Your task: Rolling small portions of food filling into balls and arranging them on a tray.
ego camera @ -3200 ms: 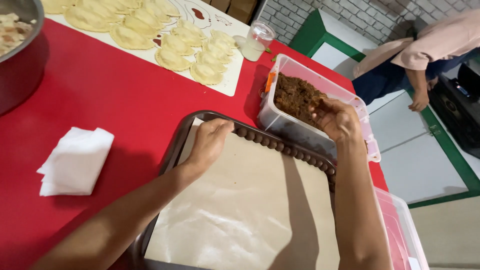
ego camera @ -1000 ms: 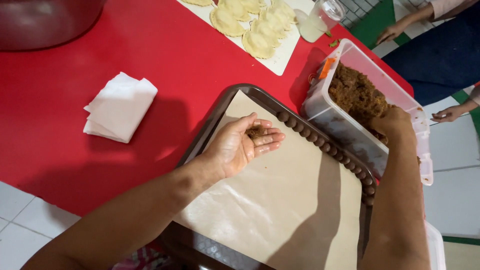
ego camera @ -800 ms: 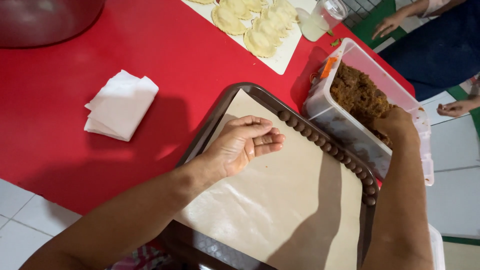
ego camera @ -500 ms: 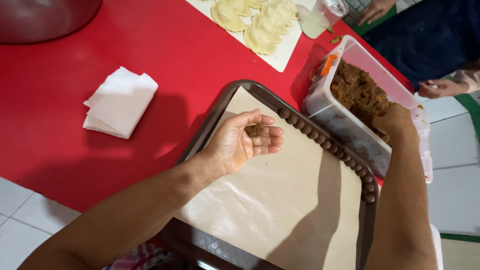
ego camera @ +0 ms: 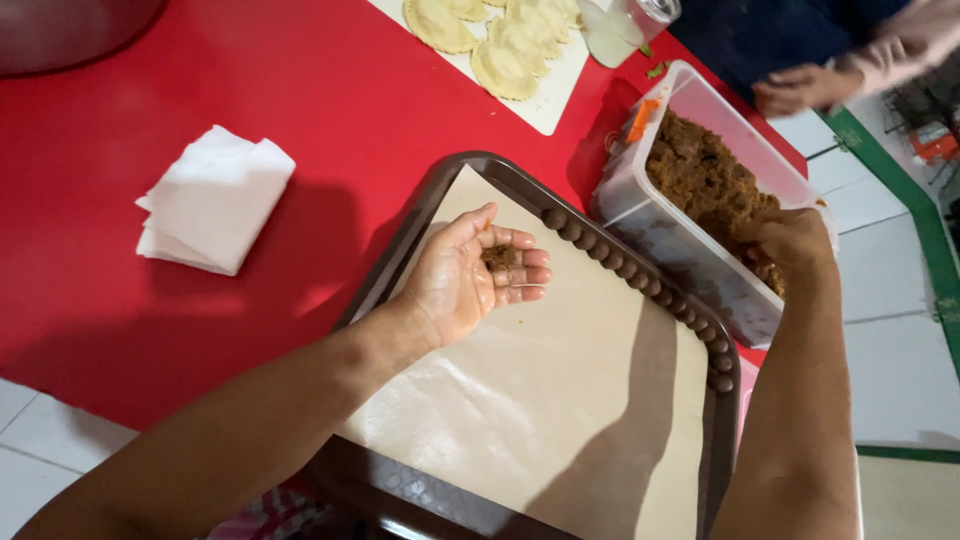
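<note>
While the left hand [ego camera: 462,275] lies palm up above the dark rectangular baking tray [ego camera: 400,250], a small lump of brown crumbly mixture [ego camera: 499,257] rests on its loosely cupped fingers [ego camera: 520,268], which are half spread and point to the right, toward the row of small brown balls [ego camera: 630,272]. That lump is roughly round, so no long axis can be made out. The row itself runs diagonally along the tray's far edge, from upper left to lower right, on the sheet of pale brown baking paper [ego camera: 530,420] that lines the tray. The right hand [ego camera: 790,240] is sunk into the clear rectangular plastic tub of brown mixture [ego camera: 690,190], just beside the tray; its fingers are buried in the mixture, so I cannot tell whether they are spread or closed. The tub's long axis runs parallel to the row of balls. On the red surface [ego camera: 330,110] lie a folded white paper napkin [ego camera: 215,200], well apart from the tray, and a white board of pale half-moon pastries [ego camera: 505,55], cut off by the top edge. Another person's hand [ego camera: 800,92] shows at the upper right, blurred. The tray's near end is cut off at the bottom.
</note>
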